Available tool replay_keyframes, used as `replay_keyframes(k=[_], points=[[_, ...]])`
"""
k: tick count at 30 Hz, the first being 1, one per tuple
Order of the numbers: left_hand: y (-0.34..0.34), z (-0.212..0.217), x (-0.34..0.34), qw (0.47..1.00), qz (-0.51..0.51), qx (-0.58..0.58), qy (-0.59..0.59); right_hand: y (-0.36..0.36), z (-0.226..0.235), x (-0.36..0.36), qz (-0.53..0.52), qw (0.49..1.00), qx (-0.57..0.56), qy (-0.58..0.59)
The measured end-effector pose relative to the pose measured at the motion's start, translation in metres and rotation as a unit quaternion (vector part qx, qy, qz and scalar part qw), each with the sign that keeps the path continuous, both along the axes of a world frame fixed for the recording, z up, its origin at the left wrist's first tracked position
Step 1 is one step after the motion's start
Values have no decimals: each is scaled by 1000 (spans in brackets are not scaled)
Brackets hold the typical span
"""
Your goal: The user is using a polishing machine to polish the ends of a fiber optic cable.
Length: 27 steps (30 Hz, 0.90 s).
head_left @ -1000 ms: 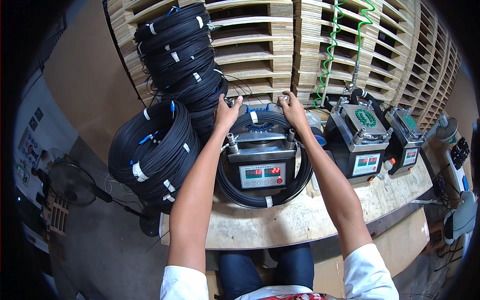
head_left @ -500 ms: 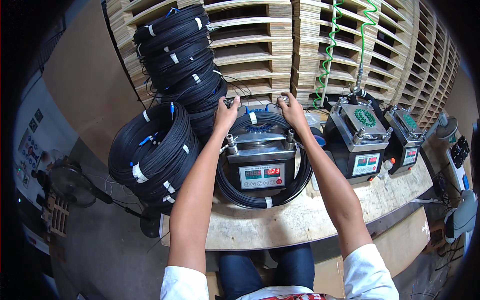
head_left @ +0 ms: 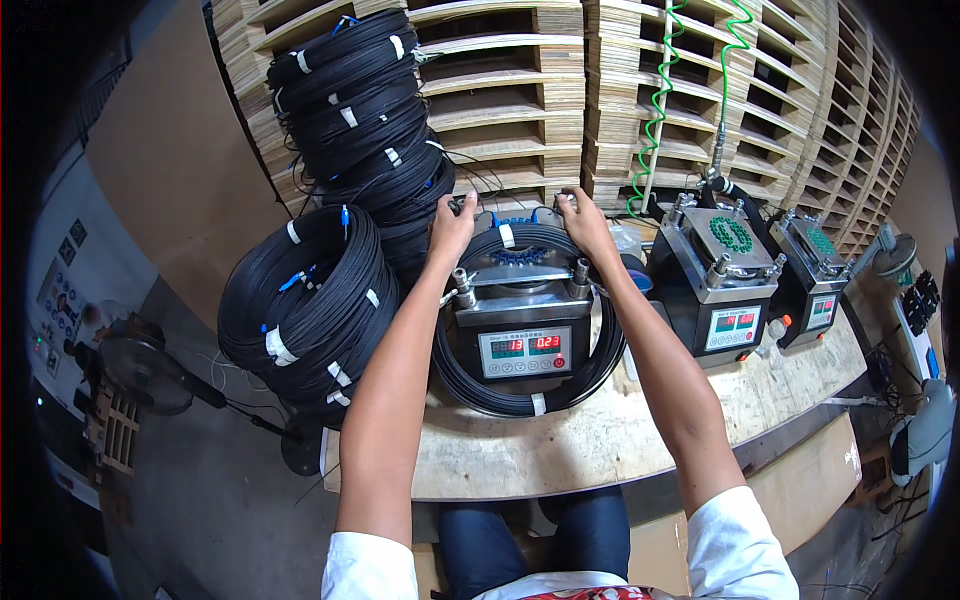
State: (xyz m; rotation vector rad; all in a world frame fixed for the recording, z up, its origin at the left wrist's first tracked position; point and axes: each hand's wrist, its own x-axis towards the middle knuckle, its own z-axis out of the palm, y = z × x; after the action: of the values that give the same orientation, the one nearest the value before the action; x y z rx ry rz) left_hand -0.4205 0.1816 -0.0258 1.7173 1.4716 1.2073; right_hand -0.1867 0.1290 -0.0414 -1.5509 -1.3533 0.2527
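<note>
Left hand: The left hand (head_left: 452, 224) reaches far out over the table. It sits on the far left part of the black cable ring (head_left: 530, 400). The fingers curl down over the ring and seem to grip it, but how tight cannot be told.

Right hand: The right hand (head_left: 585, 222) is on the far right part of the same ring. Its fingers bend down over the cable too.

Black cable ring: It is a round loop of thin black cable with small white bands on it. It lies flat on the table and goes all the way around the machine. The hands hold the back part, and the front part lies near the person.

Machine in the ring: A grey metal box (head_left: 522, 320) stands inside the loop. It has two silver posts on top and a small screen with red numbers on the front.

Table: The wooden table (head_left: 640, 440) is pale and worn. Its near edge is close to the person's knees.

Other machines: Two more boxes (head_left: 722, 275) like the first stand to the right, with green round parts on top.

Green hoses: Curly green hoses (head_left: 655, 110) hang down behind those boxes.

Cable piles: A big stack of black cable rings (head_left: 305, 300) sits just left of the table. A taller stack (head_left: 365, 110) leans behind it.

Wood pallets: Pale wooden pallets (head_left: 510, 90) stand up along the back.
</note>
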Motion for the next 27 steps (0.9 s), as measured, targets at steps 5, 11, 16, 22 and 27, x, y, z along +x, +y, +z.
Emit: replay_keyframes(k=[5,11,16,22,27], points=[[1,-1,-4,1000,-2,-1,3,-1,0,-2,25,1000,15,6],[0,1,-3,999,21,7,41,-4,5,-4,29,999,22,34],[-2,2,-3,999,27,18,42,-6,7,-7,-4,1000,11,7],[3,-2,-3,1000,-2,0,8,-2,3,-4,-9,1000,-13,-7],[6,-4,-3,1000,2,-7,20,-1,2,-1,21,1000,-4,-3]])
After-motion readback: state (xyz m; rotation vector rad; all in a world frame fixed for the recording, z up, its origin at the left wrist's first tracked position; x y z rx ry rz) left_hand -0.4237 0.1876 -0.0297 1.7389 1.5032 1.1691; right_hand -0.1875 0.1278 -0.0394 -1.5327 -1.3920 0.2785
